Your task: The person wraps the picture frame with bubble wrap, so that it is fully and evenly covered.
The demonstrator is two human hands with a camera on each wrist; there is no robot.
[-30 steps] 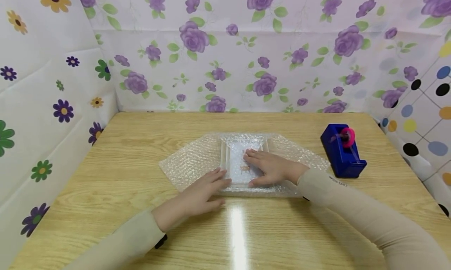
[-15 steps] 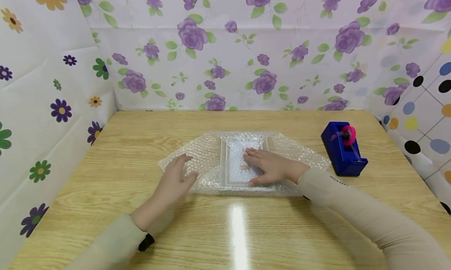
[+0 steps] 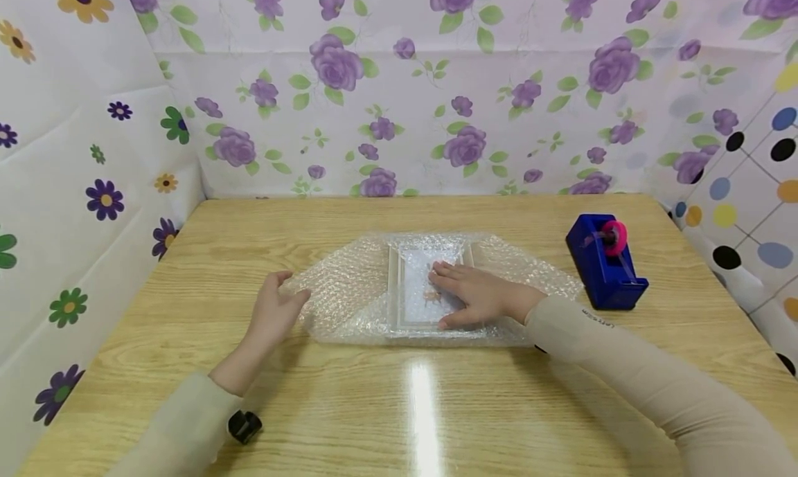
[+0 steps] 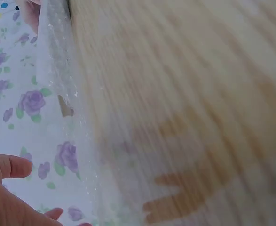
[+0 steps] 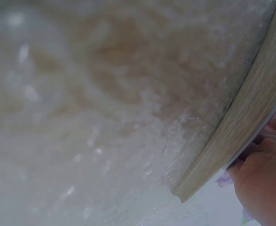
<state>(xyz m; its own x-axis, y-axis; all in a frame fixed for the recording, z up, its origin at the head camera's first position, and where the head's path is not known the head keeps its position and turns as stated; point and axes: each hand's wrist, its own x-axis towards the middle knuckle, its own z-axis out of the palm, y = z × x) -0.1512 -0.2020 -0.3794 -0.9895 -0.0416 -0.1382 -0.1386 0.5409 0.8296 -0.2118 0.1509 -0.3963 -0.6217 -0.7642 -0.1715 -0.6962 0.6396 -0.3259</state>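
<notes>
A picture frame with a pale border lies on sheet bubble wrap, which is folded over its top and bottom and spreads out to both sides. My right hand rests flat on the wrapped frame, fingers spread over the picture. In the right wrist view the frame's wood-grain edge shows beside that hand. My left hand is at the wrap's left corner, thumb and fingers apart. The left wrist view shows its thumb and fingertips near the edge of the wrap, with a gap between.
A blue tape dispenser with a pink-cored roll stands right of the wrap. The wooden table meets a flowered cloth backdrop along its back edge, and patterned sheets hang at both sides.
My left hand has left the frame's lower left edge and moved left to the wrap's outer corner. The right hand has stayed in place on the frame.
</notes>
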